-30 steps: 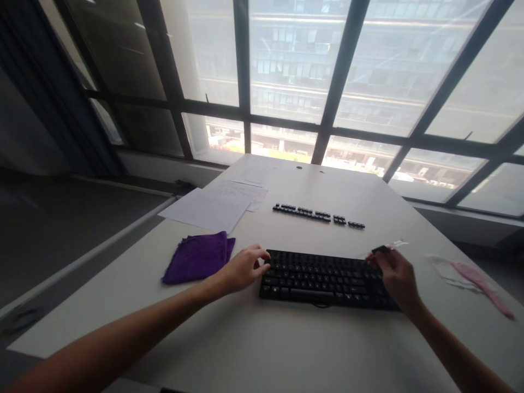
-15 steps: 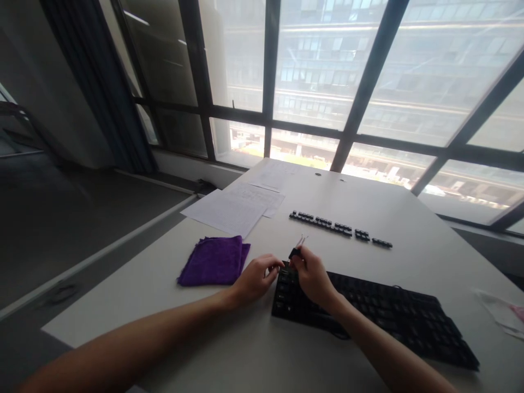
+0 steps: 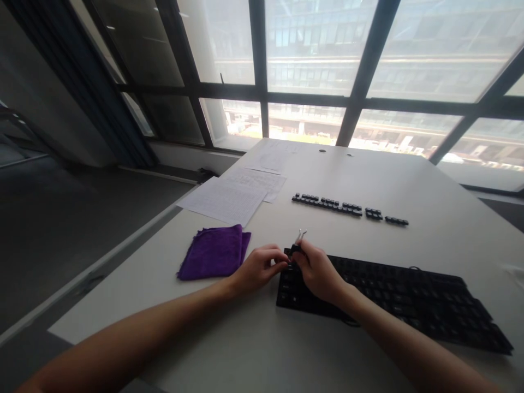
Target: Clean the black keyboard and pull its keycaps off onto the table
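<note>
A black keyboard [image 3: 393, 295] lies across the table's near right part. Over its far left corner, my right hand [image 3: 319, 270] is closed on a keycap puller with a black handle [image 3: 295, 248]. The puller's thin wire prongs [image 3: 301, 235] point up and away from me. My left hand [image 3: 262, 267] is beside that same corner, thumb and forefinger pinched together near the right fingertips. Whatever lies between those left fingers is too small to make out.
Several removed black keycaps [image 3: 327, 204] are lined up in rows beyond the keyboard. Left of my left hand is a folded purple cloth [image 3: 215, 252]. Papers [image 3: 225, 197] lie along the table's left edge. Large windows [image 3: 311, 60] stand behind the table [image 3: 229, 333].
My left thumb and forefinger have closed into a pinch near the right fingertips. The puller has turned slightly in my right hand. The camera view has tilted down.
</note>
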Tool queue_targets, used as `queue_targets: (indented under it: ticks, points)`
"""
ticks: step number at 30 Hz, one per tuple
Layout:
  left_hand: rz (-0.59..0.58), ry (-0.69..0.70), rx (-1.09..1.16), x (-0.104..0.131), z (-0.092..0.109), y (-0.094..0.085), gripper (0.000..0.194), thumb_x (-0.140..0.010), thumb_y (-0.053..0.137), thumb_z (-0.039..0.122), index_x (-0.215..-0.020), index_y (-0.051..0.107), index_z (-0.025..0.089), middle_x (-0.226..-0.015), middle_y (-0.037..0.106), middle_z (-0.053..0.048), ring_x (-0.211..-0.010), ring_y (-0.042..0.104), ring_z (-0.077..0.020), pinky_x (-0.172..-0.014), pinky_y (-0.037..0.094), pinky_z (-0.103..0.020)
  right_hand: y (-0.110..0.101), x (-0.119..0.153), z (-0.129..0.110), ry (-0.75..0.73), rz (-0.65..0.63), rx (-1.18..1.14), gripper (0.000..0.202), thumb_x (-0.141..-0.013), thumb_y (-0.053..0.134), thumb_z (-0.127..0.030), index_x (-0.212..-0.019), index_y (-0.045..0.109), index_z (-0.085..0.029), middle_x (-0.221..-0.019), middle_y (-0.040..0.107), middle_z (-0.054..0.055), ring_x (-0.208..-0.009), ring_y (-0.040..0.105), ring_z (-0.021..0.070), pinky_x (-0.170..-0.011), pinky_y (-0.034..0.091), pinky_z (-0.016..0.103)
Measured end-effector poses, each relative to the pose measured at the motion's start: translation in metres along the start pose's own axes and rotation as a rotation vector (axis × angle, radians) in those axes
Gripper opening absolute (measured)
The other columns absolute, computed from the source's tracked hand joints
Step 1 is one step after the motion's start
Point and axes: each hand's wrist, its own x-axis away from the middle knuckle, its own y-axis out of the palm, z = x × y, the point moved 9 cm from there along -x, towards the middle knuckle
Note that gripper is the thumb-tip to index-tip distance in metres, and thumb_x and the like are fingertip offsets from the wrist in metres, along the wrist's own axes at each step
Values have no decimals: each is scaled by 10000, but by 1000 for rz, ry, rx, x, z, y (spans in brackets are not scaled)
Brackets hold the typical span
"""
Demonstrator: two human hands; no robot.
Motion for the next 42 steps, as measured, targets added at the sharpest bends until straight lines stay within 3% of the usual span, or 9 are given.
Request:
queue_targets:
  ticks: [7, 13, 17, 28, 35, 38, 42]
  points:
    - [-16, 44, -6, -1, 1, 3, 243, -921, 618, 378, -913, 734, 164, -882, 663, -70, -780, 576, -163, -730, 450, -275, -2, -6, -2, 25, -25, 6, 185, -946, 540, -297, -790, 547, -198, -670, 571, -20, -607, 464, 135, -587, 350, 254]
    - [36, -26, -36, -3, -5, -3, 378, -989, 465, 443, -965, 725, 169, -903, 691, -72, -874, 617, -194, -808, 461, -292, -6, -4, 2, 11, 38, -83, 276, -974, 498, -310, -739, 570, -185, -647, 566, -14, -606, 482, 134, -590, 364, 256]
    - [25, -47, -65, -4, -6, -2, 387, -983, 464, 453, -912, 714, 166, -875, 691, -61, -844, 612, -192, -781, 459, -283, -3, 0, 1, -3, 24, -96, 269, -974, 507, -321, -751, 577, -187, -640, 562, -16, -599, 483, 138, -585, 369, 258]
    - [13, -9, -42, -2, 4, -2, 245, -945, 540, 337, -886, 712, 172, -889, 691, -47, -852, 614, -183, -787, 465, -277, 8, 8, -10, -143, -64, 28, 207, -959, 554, -272, -767, 587, -202, -761, 625, 25, -710, 555, 177, -687, 421, 285]
    - [13, 23, -48, -2, 2, 0, 179, -910, 547, 222, -931, 713, 159, -892, 678, -52, -855, 610, -176, -784, 458, -274, 17, 14, -30, -287, -158, 203, 119, -954, 568, -216, -877, 659, -214, -872, 653, 44, -734, 568, 164, -686, 416, 266]
    - [21, 40, -70, -2, 6, 0, 166, -887, 545, 177, -901, 709, 152, -858, 655, -43, -828, 594, -167, -761, 448, -269, 15, 12, -24, -249, -138, 96, 134, -948, 573, -195, -846, 660, -196, -855, 655, 40, -741, 578, 157, -703, 430, 261]
    - [-4, 83, -98, 1, 16, 1, 178, -865, 531, 125, -897, 705, 143, -855, 620, -41, -801, 566, -151, -730, 437, -257, 6, 5, 2, -73, -56, -115, 167, -933, 582, -201, -784, 650, -170, -676, 618, 1, -658, 576, 144, -659, 439, 255]
